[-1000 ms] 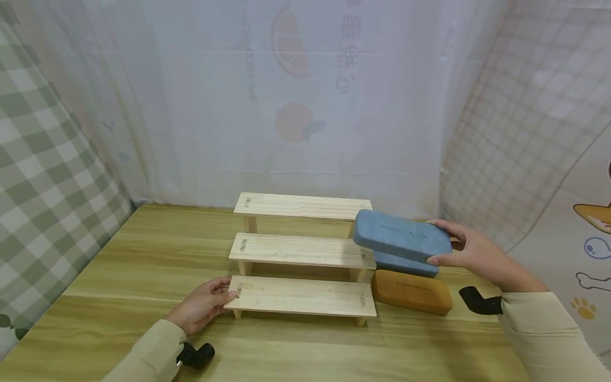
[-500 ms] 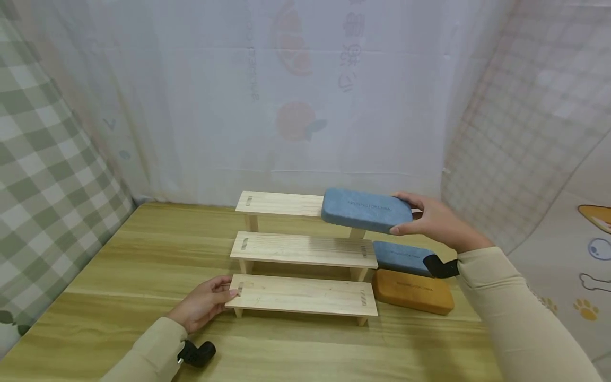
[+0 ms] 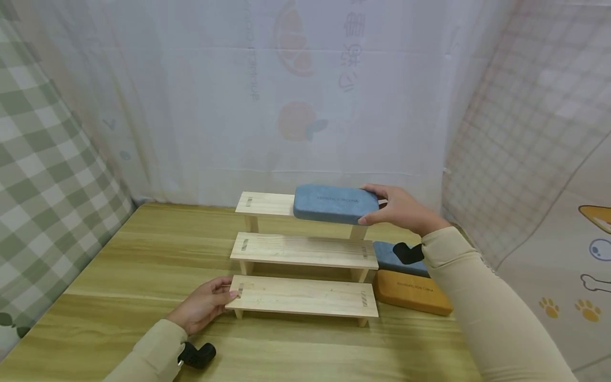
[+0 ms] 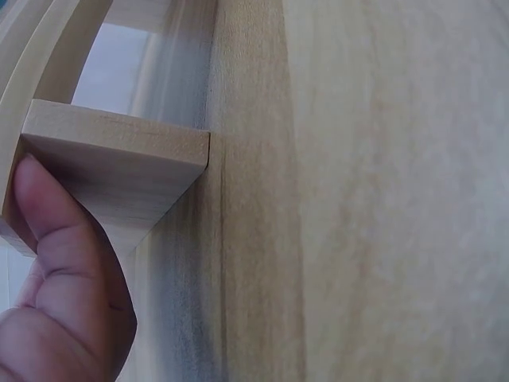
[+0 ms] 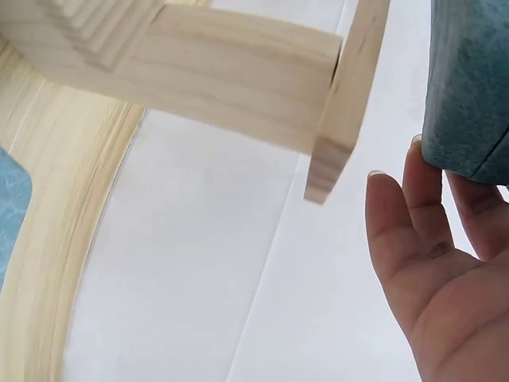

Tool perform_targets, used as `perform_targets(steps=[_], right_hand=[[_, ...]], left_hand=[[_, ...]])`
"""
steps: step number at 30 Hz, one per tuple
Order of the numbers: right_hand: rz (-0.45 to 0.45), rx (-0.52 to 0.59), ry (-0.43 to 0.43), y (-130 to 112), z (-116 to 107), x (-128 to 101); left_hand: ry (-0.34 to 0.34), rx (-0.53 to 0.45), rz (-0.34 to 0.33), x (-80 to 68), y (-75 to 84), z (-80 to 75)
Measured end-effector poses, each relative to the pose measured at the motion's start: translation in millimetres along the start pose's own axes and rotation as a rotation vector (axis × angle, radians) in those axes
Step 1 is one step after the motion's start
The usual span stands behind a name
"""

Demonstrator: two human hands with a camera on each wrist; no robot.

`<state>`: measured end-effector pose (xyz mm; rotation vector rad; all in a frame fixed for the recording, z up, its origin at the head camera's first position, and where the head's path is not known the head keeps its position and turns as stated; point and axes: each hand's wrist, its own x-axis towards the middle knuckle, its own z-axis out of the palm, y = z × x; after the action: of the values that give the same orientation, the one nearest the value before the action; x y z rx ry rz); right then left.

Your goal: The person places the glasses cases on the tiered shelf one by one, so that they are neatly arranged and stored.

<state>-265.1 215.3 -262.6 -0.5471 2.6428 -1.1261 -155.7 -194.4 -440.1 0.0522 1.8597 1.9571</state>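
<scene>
Blue case point(image 3: 334, 203), oblong with rounded corners and a line of small lettering on its lid, is held level over the right half of the top step of a three-step wooden riser point(image 3: 302, 249); whether it touches the board cannot be told from the head view. Its right end is gripped by the right hand point(image 3: 400, 210), thumb on the upper edge and fingers curled beneath; in the right wrist view the fingertips point(image 5: 417, 171) are seen pressed against the case's lower corner point(image 5: 469, 87), close together. The riser is set toward the far edge of the wooden table point(image 3: 119, 265), its steps descending toward the near edge. The left end of the lowest step is pinched by the left hand point(image 3: 202, 305), thumb on the top face and fingers beneath; in the left wrist view the thumb point(image 4: 56, 247) is laid flat against the board's corner point(image 4: 119, 159). A second blue case point(image 3: 387, 255) is placed on the table just right of the middle step, partly hidden by the right sleeve point(image 3: 477, 307) and a black wrist strap point(image 3: 407, 252). An orange-brown case point(image 3: 412, 293) lies just in front of it, beside the right end of the lowest step. The table is enclosed by a white printed curtain point(image 3: 305, 95) at the far edge and a green checked cloth point(image 3: 43, 175) along the left edge.
</scene>
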Motion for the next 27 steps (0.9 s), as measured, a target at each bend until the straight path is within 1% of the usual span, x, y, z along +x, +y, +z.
perform_targets(steps=[12, 20, 27], right_hand=[[0.009, 0.038, -0.037, -7, 11, 25], [0.021, 0.033, -0.049, -6, 14, 35], [0.019, -0.002, -0.068, -5, 14, 41]], left_hand=[[0.001, -0.005, -0.002, -0.2, -0.2, -0.6], [0.000, -0.006, -0.002, 0.4, -1.1, -0.6], [-0.009, -0.016, 0.007, 1.6, -2.9, -2.3]])
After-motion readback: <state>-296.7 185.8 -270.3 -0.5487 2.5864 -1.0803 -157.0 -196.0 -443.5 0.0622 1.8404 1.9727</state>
